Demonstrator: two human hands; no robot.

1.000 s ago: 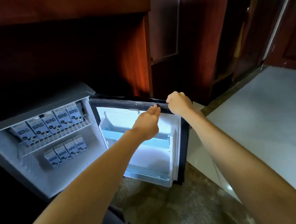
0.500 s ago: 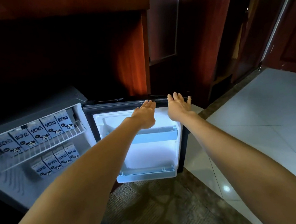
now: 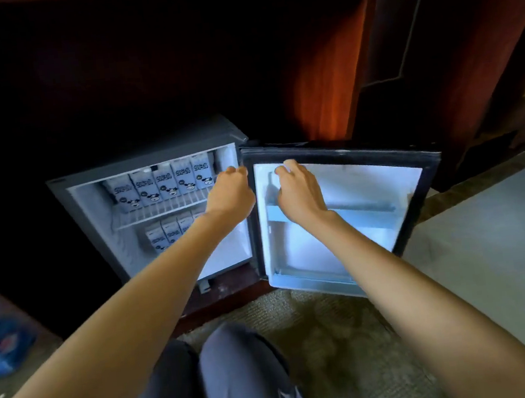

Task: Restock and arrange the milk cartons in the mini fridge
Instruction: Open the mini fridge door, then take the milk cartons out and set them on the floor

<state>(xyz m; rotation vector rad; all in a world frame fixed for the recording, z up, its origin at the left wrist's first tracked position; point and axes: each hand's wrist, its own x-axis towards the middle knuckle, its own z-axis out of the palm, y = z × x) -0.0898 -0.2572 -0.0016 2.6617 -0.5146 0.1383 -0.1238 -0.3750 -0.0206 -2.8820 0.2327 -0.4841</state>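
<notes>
Both arms are out toward the mini fridge [image 3: 92,197], which sits low in a dark wooden recess with its door [image 3: 341,158] swung wide to the right of the cabinet. The left hand [image 3: 229,191] is up at the cabinet's open right edge, fingers curled loosely, nothing in it; whether it touches the frame is hard to say. The right hand [image 3: 299,191] is just across the hinge gap from the fridge body, spread over the door's white inner liner near its top left corner, fingers bent and slack, holding nothing. Inside the fridge, a row of five milk cartons [image 3: 162,185] stands upright on the wire shelf [image 3: 159,211], side by side, cow print facing out. Below that shelf, a second row of smaller cartons [image 3: 167,233] stands on the fridge floor, its right end hidden behind the left forearm. The door shelf rail [image 3: 369,212] runs across the liner, partly behind the right wrist. In front of the fridge the person's knees in grey trousers [image 3: 241,379] rest over patterned carpet [image 3: 334,337]. Far left of the fridge, a blurred blue package [image 3: 1,343] lies on the floor
</notes>
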